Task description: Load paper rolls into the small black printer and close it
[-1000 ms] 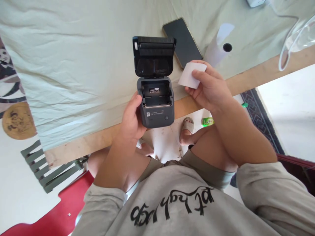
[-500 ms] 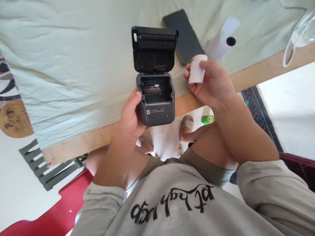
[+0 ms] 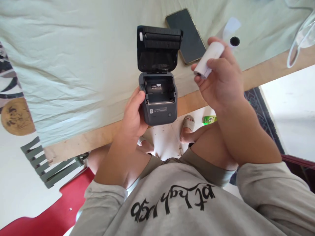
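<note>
A: What is the left hand (image 3: 133, 114) gripping?

B: It is clasping the small dark grey plastic label printer (image 3: 159, 98) by its left side, thumb lying along the left wall near the top edge, the remaining fingers wrapping out of sight beneath the body. The printer is sitting over the near wooden edge of the table (image 3: 103, 137), its black hinged lid (image 3: 158, 49) standing open toward the far side, the empty paper bay facing up.

A: And the right hand (image 3: 222, 82)?

B: It is closing around a small white roll of thermal paper (image 3: 209, 59). The roll is lying tilted across the fingers, the thumb pressing on its far side and the index finger curling over its near side. Its lower end is poking out to the left of the fingertips, toward the printer, yet staying clear of it.

A: What is lying around them?

B: A black smartphone with a dark screen (image 3: 188, 34) is resting flat on the pale green wrinkled cloth (image 3: 73, 49) just right of the open lid. Farther right, behind the right hand, a second white paper roll with a dark core hole (image 3: 231, 32) is lying on the cloth. A clear plastic wrapper (image 3: 301, 36) is hanging at the far right edge of the table
</note>
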Demonstrator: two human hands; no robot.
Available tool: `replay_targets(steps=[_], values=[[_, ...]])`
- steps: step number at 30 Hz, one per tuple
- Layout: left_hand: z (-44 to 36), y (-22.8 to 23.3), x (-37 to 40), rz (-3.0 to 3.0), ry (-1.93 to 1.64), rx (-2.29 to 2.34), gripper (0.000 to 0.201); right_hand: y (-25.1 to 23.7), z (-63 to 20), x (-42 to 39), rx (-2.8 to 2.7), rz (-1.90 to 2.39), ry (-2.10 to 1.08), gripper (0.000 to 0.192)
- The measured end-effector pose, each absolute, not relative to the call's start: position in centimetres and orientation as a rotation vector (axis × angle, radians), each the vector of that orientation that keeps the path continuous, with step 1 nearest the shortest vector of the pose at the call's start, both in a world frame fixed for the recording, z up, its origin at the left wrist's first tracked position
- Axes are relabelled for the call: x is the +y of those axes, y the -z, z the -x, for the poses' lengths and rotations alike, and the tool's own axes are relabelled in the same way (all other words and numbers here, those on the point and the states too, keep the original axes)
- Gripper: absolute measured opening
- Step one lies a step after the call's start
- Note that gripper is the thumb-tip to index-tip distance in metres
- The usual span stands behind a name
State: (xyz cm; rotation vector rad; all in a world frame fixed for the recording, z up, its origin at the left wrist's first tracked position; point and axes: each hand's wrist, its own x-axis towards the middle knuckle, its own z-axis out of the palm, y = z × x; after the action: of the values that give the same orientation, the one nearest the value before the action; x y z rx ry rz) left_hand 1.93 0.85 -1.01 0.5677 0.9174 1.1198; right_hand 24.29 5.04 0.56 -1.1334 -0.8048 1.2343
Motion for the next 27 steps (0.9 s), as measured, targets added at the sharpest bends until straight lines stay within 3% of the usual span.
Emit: replay_targets(steps=[7,12,21,27], values=[[-2.0,0.7,0.9,-0.526,-1.084,0.849,0.033,-3.0,-20.9,1.9,-1.784,0.948,-0.54,0.056],[-2.2,0.6,0.7,-0.602,-1.153,0.844,0.025,-2.5,-19.3,2.2,-2.034,1.042,-0.307,0.059],[-2.2,0.4,0.6,-0.628,-1.13,0.86,0.027,-1.8,-19.7,2.8,-2.132,0.999,-0.201,0.015],[-2.1,0.4,0.5,-0.587,-1.176,0.766,0.03,-2.0,-19.4,2.0,-2.098,0.859,-0.073,0.012]])
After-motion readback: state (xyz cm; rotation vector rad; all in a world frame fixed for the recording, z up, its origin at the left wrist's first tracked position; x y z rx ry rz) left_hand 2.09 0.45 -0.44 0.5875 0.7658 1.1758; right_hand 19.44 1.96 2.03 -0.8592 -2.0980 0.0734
